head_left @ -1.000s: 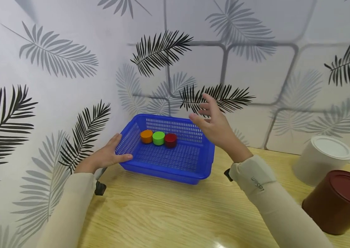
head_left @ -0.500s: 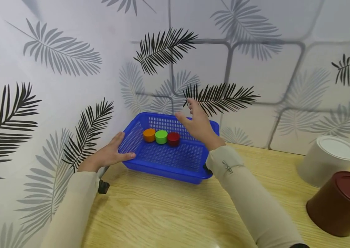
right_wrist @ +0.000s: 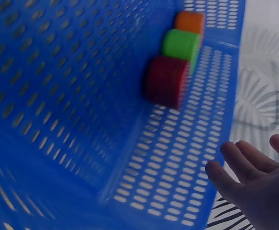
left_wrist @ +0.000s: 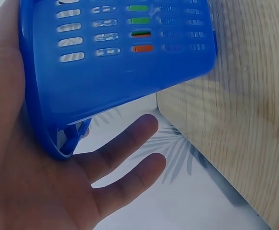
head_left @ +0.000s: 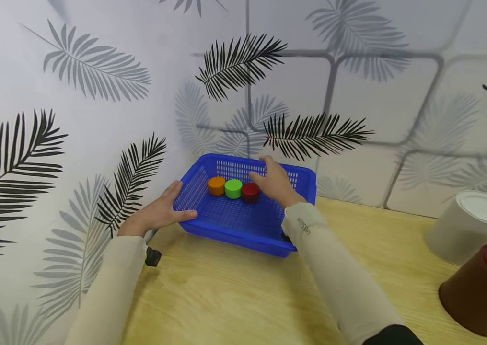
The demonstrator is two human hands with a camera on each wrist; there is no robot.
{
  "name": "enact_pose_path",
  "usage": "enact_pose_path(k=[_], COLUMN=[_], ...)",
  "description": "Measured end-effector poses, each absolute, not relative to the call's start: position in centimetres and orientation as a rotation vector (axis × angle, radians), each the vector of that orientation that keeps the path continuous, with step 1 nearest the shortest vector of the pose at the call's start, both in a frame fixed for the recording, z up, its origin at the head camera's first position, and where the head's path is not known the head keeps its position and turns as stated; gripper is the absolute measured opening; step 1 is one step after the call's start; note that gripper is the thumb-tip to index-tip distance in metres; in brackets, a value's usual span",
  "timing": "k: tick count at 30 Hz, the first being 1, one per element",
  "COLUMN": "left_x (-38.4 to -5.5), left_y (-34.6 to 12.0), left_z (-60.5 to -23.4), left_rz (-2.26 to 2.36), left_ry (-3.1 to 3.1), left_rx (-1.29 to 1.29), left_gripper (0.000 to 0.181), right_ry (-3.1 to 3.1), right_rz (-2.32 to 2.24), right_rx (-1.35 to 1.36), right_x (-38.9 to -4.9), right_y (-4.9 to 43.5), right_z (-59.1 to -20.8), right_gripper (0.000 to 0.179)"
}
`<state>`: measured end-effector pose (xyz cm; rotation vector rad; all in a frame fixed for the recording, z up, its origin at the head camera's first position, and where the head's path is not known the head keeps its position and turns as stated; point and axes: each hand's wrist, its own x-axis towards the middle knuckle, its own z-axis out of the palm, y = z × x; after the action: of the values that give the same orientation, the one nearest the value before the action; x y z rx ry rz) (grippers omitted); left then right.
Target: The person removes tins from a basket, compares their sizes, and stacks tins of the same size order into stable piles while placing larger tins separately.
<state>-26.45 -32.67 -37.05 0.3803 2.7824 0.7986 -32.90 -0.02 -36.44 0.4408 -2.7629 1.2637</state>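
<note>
A blue perforated plastic basket (head_left: 243, 239) stands on the table against the wall. Inside, a small orange round tub (head_left: 216, 186), a light green one (head_left: 233, 189) and a dark red one (head_left: 250, 192) line up along the far side. My left hand (head_left: 157, 213) rests against the basket's left end, its thumb lying over the near rim; in the left wrist view its visible fingers stretch out past the rim. Over the basket's right half hovers my right hand (head_left: 274, 183), fingers apart and holding nothing, close to the dark red tub. The right wrist view shows its spread fingertips (right_wrist: 216, 168).
On the right of the wooden table (head_left: 209, 297) stand a large white lidded tub (head_left: 469, 227) and a large dark brown-red one (head_left: 482, 292). Leaf-patterned walls (head_left: 209, 38) close off the back and the left.
My right hand has moved left and lowered over the basket toward the dark red tub. The left hand keeps its place on the basket. The head view has shifted slightly.
</note>
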Motion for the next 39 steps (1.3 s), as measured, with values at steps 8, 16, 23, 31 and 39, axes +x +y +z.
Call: enact_pose_path(k=[8,16,23,31,39], left_x=[-26.4,-26.2,-26.2,-26.1,-26.2], left_y=[-32.7,-32.4,-32.4,-32.3,-32.3], left_z=[-36.2,-36.6,-36.5,-36.6,-36.7], left_rz=[0.827,0.873,0.869,0.856,0.853], left_ry=[2.786,2.762,2.766,2.771,2.776], left_rx=[0.378,0.376,0.373,0.356,0.352], left_gripper=[0.118,0.118,0.118,0.118,0.116], right_ry=[-3.02,-3.227,-3.263,-3.371,-3.247], right_rz=[1.053,0.816,0.814,0.782,0.861], right_rx=[0.545,0.63,0.565,0.514,0.645], right_x=[-34.7,-35.0,-35.1,-34.6,-34.5], right_y=[-0.7,-0.8,-1.0,-1.1,-1.5], right_z=[-37.0,-37.8,-38.0,-38.1,-37.9], right_gripper=[0.048,0.042,0.064,0.068,0.047])
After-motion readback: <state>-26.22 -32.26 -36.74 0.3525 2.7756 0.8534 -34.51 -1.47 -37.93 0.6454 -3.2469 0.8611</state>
